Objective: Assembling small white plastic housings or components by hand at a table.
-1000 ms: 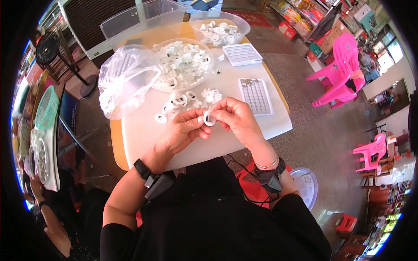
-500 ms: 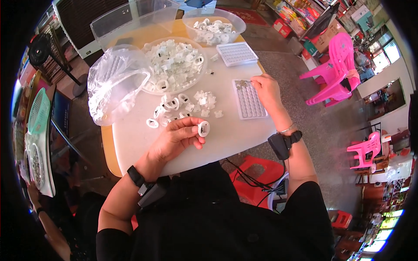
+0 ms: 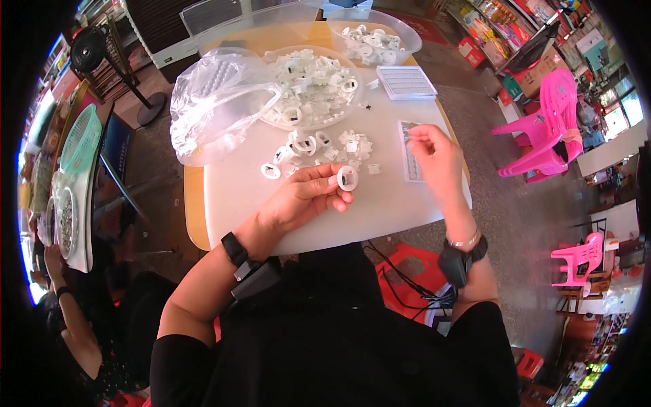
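My left hand (image 3: pixel 305 195) pinches a round white plastic fitting (image 3: pixel 348 178) between thumb and fingers, its ring-shaped face with a dark spot inside turned up. Over the cell tray (image 3: pixel 412 169) at the right of the table is my right hand (image 3: pixel 439 165), thumb and fingertips pressed together; whatever they hold is too small to make out. The hand covers much of that tray. Beyond my left hand lie loose white ring fittings (image 3: pixel 303 144) and a small heap of white plastic clips (image 3: pixel 354 144).
A round clear tub (image 3: pixel 263 122) heaped with white parts stands at mid-table beside a crumpled plastic bag (image 3: pixel 203 125). Farther back are a second tub (image 3: pixel 410 42) and another white tray (image 3: pixel 407 83). At the left, another person's arm (image 3: pixel 80 329) reaches toward a side table.
The view has shifted, moving the table rightward and up in the picture. My right hand has come left and nearer across the tray. The left hand keeps its fitting.
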Demonstrator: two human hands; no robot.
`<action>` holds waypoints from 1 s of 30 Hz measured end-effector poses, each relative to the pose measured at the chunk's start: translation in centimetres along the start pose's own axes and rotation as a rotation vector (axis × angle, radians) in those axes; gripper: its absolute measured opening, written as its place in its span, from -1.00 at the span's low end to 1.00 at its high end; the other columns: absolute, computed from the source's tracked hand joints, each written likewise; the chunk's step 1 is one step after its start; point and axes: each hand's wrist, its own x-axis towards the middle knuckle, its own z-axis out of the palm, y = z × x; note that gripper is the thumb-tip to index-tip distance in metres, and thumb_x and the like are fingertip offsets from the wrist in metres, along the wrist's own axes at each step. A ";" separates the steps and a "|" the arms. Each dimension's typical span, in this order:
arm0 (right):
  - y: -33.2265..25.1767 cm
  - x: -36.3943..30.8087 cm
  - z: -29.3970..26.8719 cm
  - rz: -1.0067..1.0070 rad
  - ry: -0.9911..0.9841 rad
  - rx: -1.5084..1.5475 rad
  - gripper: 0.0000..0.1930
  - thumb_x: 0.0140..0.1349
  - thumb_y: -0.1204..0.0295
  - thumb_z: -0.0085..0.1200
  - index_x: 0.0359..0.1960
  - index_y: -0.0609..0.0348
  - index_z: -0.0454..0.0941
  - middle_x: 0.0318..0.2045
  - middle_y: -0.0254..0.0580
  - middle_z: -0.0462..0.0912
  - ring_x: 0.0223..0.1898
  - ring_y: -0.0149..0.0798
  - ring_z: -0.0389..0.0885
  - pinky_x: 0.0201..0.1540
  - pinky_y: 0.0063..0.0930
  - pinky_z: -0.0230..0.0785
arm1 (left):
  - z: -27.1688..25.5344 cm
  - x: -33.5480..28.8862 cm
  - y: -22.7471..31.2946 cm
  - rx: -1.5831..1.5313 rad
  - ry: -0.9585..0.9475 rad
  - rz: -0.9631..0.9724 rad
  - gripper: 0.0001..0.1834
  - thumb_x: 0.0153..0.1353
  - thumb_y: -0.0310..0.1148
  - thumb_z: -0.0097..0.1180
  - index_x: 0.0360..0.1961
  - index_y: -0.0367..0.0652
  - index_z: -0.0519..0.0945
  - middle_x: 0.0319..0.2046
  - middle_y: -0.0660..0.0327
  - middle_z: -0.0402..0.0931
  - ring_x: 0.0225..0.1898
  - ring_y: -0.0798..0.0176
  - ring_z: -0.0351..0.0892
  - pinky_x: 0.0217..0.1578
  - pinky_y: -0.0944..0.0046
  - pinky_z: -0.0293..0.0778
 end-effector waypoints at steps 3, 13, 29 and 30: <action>-5.3 -2.6 0.6 -0.092 -0.060 0.168 -0.90 0.11 0.61 0.09 -0.31 0.21 0.56 -0.48 -0.18 0.58 -0.50 -0.23 0.57 -0.41 -0.45 0.42 | -0.1 0.1 -0.2 -0.039 -0.020 0.015 -0.65 0.31 -0.39 0.00 0.04 -0.37 0.40 -0.15 0.09 0.49 -0.19 0.24 0.55 -0.19 0.33 0.51; -7.4 -5.7 3.5 -0.348 -0.045 0.044 -0.79 0.06 0.66 0.08 -0.22 0.22 0.51 -0.32 -0.16 0.49 -0.29 -0.07 0.53 -0.28 -0.27 0.43 | -0.2 -0.1 -0.1 -0.068 -0.084 -0.007 -0.69 0.35 -0.39 -0.05 0.05 -0.33 0.40 -0.19 0.12 0.53 -0.18 0.28 0.56 -0.11 0.29 0.51; -7.1 -6.6 3.3 -0.122 -0.081 0.200 -0.86 0.09 0.65 0.10 -0.29 0.24 0.52 -0.44 -0.15 0.52 -0.45 -0.16 0.56 -0.42 -0.39 0.42 | 0.5 -0.3 0.2 0.027 -0.005 -0.021 -0.66 0.34 -0.37 -0.04 0.05 -0.36 0.41 -0.20 0.16 0.50 -0.24 0.30 0.54 -0.20 0.32 0.52; -7.2 -6.6 3.2 -0.147 -0.092 0.174 -0.85 0.07 0.65 0.11 -0.29 0.23 0.52 -0.43 -0.16 0.52 -0.44 -0.16 0.56 -0.42 -0.37 0.42 | 0.4 -0.3 0.1 0.026 -0.017 -0.021 -0.66 0.33 -0.37 -0.04 0.05 -0.36 0.41 -0.20 0.15 0.50 -0.24 0.30 0.54 -0.21 0.32 0.52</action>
